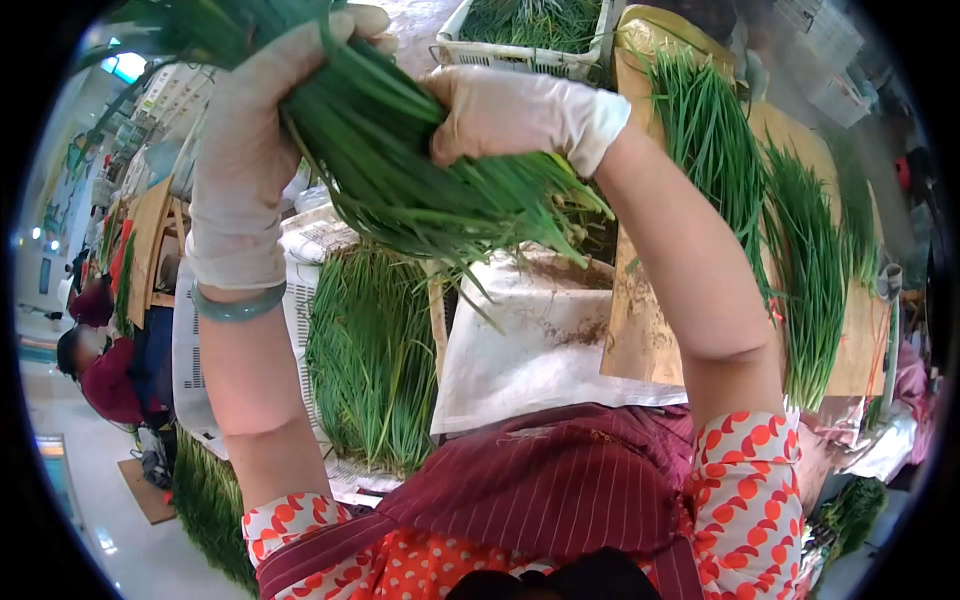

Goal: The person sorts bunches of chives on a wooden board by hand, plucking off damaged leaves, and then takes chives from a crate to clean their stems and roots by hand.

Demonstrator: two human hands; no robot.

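Note:
A thick bunch of long green chives point(370, 140) is held up high in front of me, its cut ends fanning out to the lower right. My left hand point(245, 150), in a thin whitish glove, wraps round the bunch from the left. From the right, my right hand point(515, 115), gloved alike, has its fingers curled into the same bunch; some fingertips are hidden by the leaves. Below the bunch, a white plastic crate point(297, 330) holds more chives point(370, 360). A white sheet point(530, 340) with dirt on it hangs beside that crate.
Wooden boards point(640, 340) on the right carry bundles of chives point(715, 150) laid in rows. Another white crate point(520, 55) of greens stands at the back. At the far left a person in a dark red top point(110, 380) sits near more greens point(210, 510) on the floor.

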